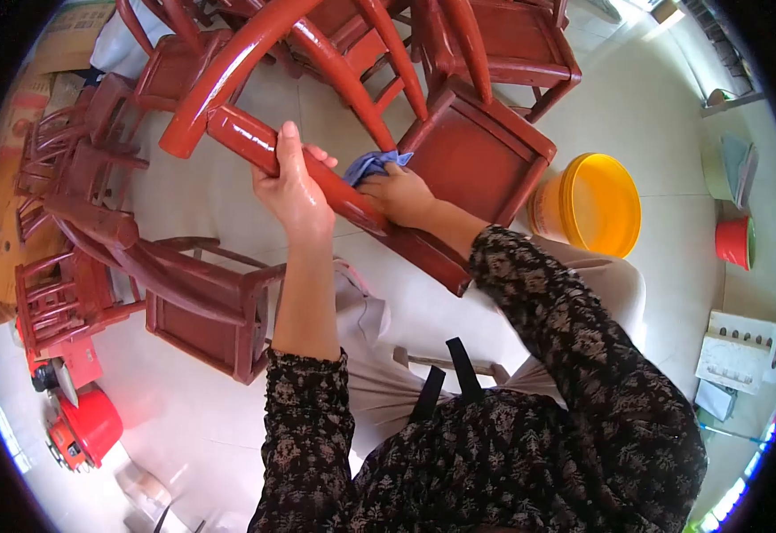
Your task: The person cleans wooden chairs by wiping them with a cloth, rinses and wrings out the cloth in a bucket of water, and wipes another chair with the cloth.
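Note:
A glossy red-brown wooden chair (477,155) is tilted in front of me, its curved top rail (228,75) toward the upper left and its panelled seat on the right. My left hand (295,191) is closed around the chair's back post (241,133), thumb lying along the top. Lower on the same post, my right hand (399,193) presses a crumpled blue cloth (372,165) against the wood near the seat. Its fingers are bent over the cloth, and some fingertips are hidden.
A yellow bucket (608,204) stands right of the seat. Another wooden chair (197,329) is at my left, with more chairs (512,40) crowded behind. A red basin (91,426) sits lower left; a red pot (734,242) is at the far right.

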`<act>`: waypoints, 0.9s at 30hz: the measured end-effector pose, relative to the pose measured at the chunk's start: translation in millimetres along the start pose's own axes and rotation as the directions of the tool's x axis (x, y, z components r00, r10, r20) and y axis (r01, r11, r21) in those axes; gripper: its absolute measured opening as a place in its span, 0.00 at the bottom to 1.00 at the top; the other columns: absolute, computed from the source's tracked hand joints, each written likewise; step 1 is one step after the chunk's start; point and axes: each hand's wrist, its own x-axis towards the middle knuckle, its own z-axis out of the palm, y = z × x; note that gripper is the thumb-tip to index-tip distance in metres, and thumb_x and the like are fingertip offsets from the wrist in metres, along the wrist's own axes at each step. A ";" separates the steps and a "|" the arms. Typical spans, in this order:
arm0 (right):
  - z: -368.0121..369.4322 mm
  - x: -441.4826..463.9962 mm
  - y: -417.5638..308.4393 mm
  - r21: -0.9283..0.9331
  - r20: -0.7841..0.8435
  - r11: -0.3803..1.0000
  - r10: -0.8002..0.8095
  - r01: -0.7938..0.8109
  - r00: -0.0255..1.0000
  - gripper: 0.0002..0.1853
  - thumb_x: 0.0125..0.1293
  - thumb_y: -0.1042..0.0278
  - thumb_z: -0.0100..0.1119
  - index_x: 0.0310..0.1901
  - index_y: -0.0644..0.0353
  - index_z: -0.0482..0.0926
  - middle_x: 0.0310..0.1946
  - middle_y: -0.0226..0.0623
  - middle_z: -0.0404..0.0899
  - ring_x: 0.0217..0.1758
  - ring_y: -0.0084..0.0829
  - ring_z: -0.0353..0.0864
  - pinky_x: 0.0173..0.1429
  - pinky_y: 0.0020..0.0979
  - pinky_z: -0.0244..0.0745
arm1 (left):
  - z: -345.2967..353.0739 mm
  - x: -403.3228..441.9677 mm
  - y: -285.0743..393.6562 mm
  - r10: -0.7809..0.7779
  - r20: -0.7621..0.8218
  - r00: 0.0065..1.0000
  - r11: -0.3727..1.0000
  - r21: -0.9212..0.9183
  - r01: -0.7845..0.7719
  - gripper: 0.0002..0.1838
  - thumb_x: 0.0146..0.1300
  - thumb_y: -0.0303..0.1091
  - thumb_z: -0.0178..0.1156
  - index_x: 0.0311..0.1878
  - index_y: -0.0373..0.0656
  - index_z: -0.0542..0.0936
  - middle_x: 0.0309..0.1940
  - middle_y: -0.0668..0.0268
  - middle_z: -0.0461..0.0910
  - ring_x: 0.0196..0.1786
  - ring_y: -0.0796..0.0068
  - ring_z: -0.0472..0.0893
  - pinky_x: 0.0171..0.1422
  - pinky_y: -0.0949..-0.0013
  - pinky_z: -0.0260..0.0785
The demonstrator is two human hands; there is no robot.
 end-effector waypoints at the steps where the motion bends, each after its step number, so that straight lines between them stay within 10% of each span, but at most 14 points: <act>1: -0.6 -10.4 3.5 0.269 0.032 0.963 0.009 -0.017 0.999 0.12 0.63 0.60 0.48 0.45 0.45 0.78 0.44 0.27 0.77 0.46 0.34 0.72 0.50 0.35 0.69 | 0.5 -0.9 1.0 0.011 0.011 1.000 1.000 0.001 -0.011 0.13 0.60 0.35 0.61 0.38 0.36 0.71 0.23 0.65 0.71 0.22 0.77 0.72 0.25 0.70 0.70; 4: -5.4 -37.6 15.3 0.549 0.110 0.831 0.037 -0.092 0.993 0.13 0.65 0.59 0.47 0.43 0.51 0.79 0.42 0.34 0.79 0.44 0.36 0.75 0.49 0.35 0.71 | 1.5 0.4 0.5 0.023 0.027 0.999 1.000 -0.012 -0.023 0.11 0.61 0.34 0.61 0.37 0.37 0.71 0.23 0.66 0.71 0.22 0.78 0.71 0.25 0.71 0.70; 6: -19.9 -42.1 16.5 0.793 0.349 0.481 0.143 -0.373 0.926 0.12 0.65 0.61 0.49 0.39 0.57 0.80 0.37 0.40 0.81 0.41 0.36 0.78 0.45 0.36 0.72 | 2.4 -2.1 0.9 0.025 0.035 0.999 1.000 -0.017 -0.025 0.10 0.61 0.33 0.60 0.36 0.37 0.71 0.22 0.66 0.71 0.22 0.79 0.71 0.25 0.71 0.70; 9: -2.1 -18.5 17.7 0.915 0.355 0.155 0.130 -0.373 0.926 0.11 0.64 0.63 0.52 0.37 0.61 0.79 0.34 0.42 0.81 0.37 0.32 0.78 0.43 0.32 0.72 | 2.2 0.4 -2.7 0.050 0.031 0.998 0.999 -0.021 -0.049 0.10 0.61 0.33 0.60 0.34 0.38 0.72 0.21 0.67 0.71 0.21 0.79 0.71 0.25 0.72 0.69; 12: 16.8 30.2 12.9 0.855 0.462 0.328 -0.131 -0.401 0.877 0.11 0.63 0.64 0.54 0.38 0.62 0.79 0.30 0.39 0.80 0.35 0.26 0.75 0.41 0.30 0.71 | -4.8 2.3 -2.2 0.023 0.102 0.995 1.000 0.012 -0.024 0.12 0.60 0.36 0.60 0.37 0.38 0.71 0.25 0.67 0.70 0.24 0.76 0.72 0.26 0.68 0.70; 14: 21.0 53.6 12.0 0.850 0.525 0.176 -0.198 -0.497 0.828 0.11 0.62 0.62 0.56 0.39 0.61 0.79 0.28 0.35 0.79 0.33 0.27 0.75 0.39 0.31 0.71 | -5.0 3.3 2.1 0.025 0.113 0.993 0.999 0.038 -0.029 0.12 0.60 0.37 0.60 0.36 0.38 0.71 0.22 0.67 0.69 0.23 0.76 0.72 0.26 0.69 0.68; 16: -5.5 62.9 12.7 0.751 0.565 0.610 -0.392 -0.255 0.726 0.12 0.60 0.60 0.58 0.39 0.58 0.79 0.28 0.34 0.79 0.34 0.27 0.75 0.39 0.32 0.70 | -5.4 1.7 1.7 0.025 0.119 0.993 0.997 0.067 -0.033 0.12 0.61 0.37 0.59 0.34 0.39 0.71 0.20 0.67 0.69 0.21 0.76 0.72 0.25 0.71 0.67; 23: -4.8 62.2 28.3 0.856 0.487 0.490 -0.662 -0.163 0.569 0.15 0.57 0.52 0.61 0.40 0.53 0.81 0.27 0.30 0.78 0.31 0.26 0.73 0.36 0.29 0.69 | -9.8 4.1 -2.6 0.038 0.162 0.986 0.997 0.058 -0.048 0.10 0.60 0.36 0.60 0.32 0.39 0.72 0.21 0.66 0.72 0.21 0.77 0.72 0.25 0.71 0.67; 27: -8.1 32.0 32.7 0.694 0.676 0.646 -0.431 -0.319 0.598 0.14 0.58 0.57 0.60 0.41 0.55 0.82 0.27 0.29 0.77 0.29 0.25 0.73 0.35 0.26 0.69 | -11.1 2.9 -3.1 0.034 0.197 0.980 0.996 0.075 -0.050 0.10 0.61 0.34 0.60 0.31 0.38 0.73 0.21 0.67 0.73 0.20 0.77 0.72 0.26 0.72 0.66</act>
